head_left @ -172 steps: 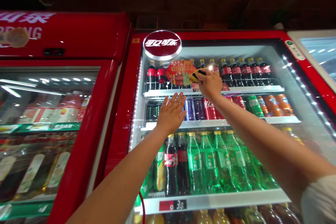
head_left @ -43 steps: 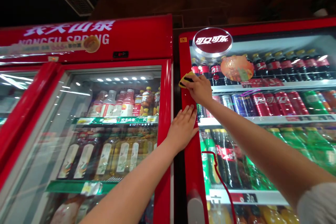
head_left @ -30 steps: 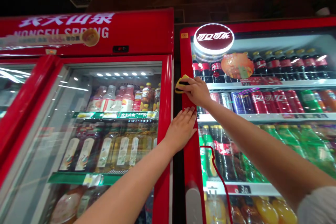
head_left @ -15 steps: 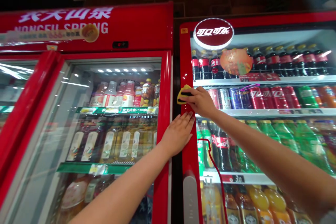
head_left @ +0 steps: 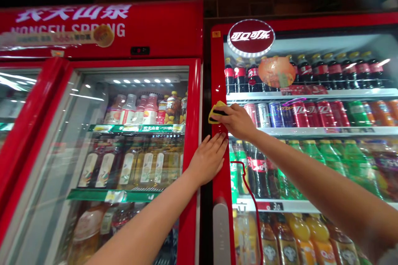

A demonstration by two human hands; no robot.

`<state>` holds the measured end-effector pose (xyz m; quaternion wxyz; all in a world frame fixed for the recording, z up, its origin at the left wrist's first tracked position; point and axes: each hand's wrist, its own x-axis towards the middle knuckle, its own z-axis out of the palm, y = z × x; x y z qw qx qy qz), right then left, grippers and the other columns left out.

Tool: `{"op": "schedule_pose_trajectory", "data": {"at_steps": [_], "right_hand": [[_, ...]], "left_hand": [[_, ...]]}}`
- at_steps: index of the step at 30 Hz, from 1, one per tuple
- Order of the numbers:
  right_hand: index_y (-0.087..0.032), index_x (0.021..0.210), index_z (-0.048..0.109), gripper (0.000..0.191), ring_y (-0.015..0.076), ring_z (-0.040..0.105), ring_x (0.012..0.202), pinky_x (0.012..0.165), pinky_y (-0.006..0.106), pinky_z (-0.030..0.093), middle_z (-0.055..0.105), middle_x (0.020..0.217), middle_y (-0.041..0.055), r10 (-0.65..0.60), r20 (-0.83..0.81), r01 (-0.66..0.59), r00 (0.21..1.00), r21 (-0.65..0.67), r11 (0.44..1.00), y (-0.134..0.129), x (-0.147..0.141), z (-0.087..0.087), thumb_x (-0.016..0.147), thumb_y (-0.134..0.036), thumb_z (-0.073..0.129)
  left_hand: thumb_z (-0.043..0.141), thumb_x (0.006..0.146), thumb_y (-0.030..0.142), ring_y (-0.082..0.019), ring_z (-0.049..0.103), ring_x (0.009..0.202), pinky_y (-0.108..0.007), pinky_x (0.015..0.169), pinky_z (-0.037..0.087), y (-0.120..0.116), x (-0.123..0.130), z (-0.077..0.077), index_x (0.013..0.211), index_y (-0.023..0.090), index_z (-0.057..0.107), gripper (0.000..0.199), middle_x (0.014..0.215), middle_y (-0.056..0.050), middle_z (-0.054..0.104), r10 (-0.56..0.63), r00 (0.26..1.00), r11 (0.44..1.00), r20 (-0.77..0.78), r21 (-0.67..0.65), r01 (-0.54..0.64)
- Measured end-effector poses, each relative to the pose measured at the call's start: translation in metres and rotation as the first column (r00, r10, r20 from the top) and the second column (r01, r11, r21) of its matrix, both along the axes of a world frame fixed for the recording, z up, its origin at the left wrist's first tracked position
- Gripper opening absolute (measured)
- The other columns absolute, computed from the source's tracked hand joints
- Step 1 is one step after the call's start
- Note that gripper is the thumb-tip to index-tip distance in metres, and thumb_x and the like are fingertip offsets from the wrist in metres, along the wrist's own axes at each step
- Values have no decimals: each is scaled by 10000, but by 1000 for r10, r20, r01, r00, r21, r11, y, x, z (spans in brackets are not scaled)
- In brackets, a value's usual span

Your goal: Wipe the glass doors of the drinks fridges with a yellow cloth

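Note:
My right hand [head_left: 236, 121] is closed on a yellow cloth [head_left: 217, 112] with a dark part under the fingers. The cloth lies against the red left frame [head_left: 220, 174] of the right-hand drinks fridge, beside the dark gap between the two fridges. Just below, my left hand [head_left: 207, 158] lies with its fingers stretched out, fingertips on the same red frame. It holds nothing. Behind the glass of this fridge, cola bottles [head_left: 306, 70] and cans [head_left: 301, 114] stand in rows.
A red fridge [head_left: 194, 103] with bottles on green-edged shelves [head_left: 118, 195] stands on the left. The right fridge has a grey handle [head_left: 222, 232] low on its frame and a round sign [head_left: 251, 37] near its top.
The view has shifted slightly, so the fridges appear a little further left. Both hands stay at nearly the same places on the red frame, the right one still with the cloth.

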<state>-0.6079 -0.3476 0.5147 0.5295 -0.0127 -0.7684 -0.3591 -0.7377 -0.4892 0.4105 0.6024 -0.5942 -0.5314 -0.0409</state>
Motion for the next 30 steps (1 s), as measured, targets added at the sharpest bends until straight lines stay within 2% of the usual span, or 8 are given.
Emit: {"op": "schedule_pose_trajectory", "data": {"at_steps": [3, 6, 9, 13, 19, 21, 26, 30], "right_hand": [[-399, 1425, 626, 520, 268, 557, 1043, 820, 422, 466, 562, 1540, -22, -88, -47, 89, 995, 5, 996, 5, 10, 8, 1004, -159, 438], [-372, 1454, 599, 544, 294, 545, 1032, 760, 426, 461, 548, 1549, 15, -158, -232, 133, 960, -117, 984, 14, 21, 17, 984, -152, 436], [-311, 1454, 607, 511, 320, 540, 1058, 770, 440, 452, 566, 1512, 80, -229, -375, 152, 899, -224, 963, 18, 23, 0, 987, -179, 447], [-304, 1466, 594, 491, 316, 538, 1088, 810, 434, 439, 556, 1519, 82, -260, -355, 202, 898, -194, 960, 14, 14, -21, 1009, -199, 448], [-376, 1468, 580, 514, 305, 538, 1100, 774, 410, 443, 541, 1549, 3, -254, -341, 197, 905, -191, 961, 24, 24, 24, 1012, -180, 444], [-362, 1448, 607, 509, 305, 538, 1080, 771, 416, 452, 562, 1528, 12, -253, -391, 177, 885, -221, 959, 31, 32, 23, 1001, -175, 453], [-339, 1398, 666, 469, 289, 552, 1018, 796, 417, 472, 628, 1445, 38, -235, -415, 146, 879, -235, 961, 28, 33, -5, 978, -193, 519], [-398, 1406, 646, 464, 282, 590, 1042, 808, 413, 493, 615, 1473, 22, -226, -347, 153, 910, -226, 962, 19, 27, 25, 1007, -206, 509]], "left_hand": [[482, 1019, 321, -273, 353, 1551, -469, 1283, 290, 2, 1, 2, 1555, 102, 418, 583, 1655, -137, 409, -1, 1000, 1000, 3, -6, 1], [483, 1017, 330, -269, 299, 1575, -467, 1288, 277, 3, 2, 5, 1583, 115, 373, 615, 1692, -121, 335, 13, 999, 1000, 36, -4, -13], [477, 1018, 324, -255, 248, 1594, -461, 1295, 260, 5, 3, 5, 1599, 119, 335, 632, 1706, -123, 297, 4, 997, 1000, 80, 23, -6], [467, 1015, 306, -260, 190, 1608, -470, 1304, 241, 14, 6, 7, 1620, 95, 271, 670, 1723, -131, 234, -48, 993, 997, 110, 68, 41], [461, 1012, 289, -264, 129, 1617, -482, 1311, 228, 43, 17, 18, 1625, 74, 232, 690, 1725, -155, 206, -98, 984, 986, 146, 152, 76], [457, 1016, 293, -262, 129, 1617, -481, 1307, 239, 47, 19, 18, 1627, 77, 224, 688, 1724, -158, 215, -111, 983, 984, 148, 157, 87], [453, 1017, 280, -252, 146, 1616, -475, 1304, 247, 45, 19, 21, 1640, 107, 198, 695, 1720, -151, 246, -151, 979, 978, 137, 165, 128], [440, 1020, 279, -275, 181, 1609, -488, 1304, 240, 50, 26, 35, 1622, 79, 250, 662, 1708, -171, 273, -139, 977, 979, 162, 171, 111]]}}
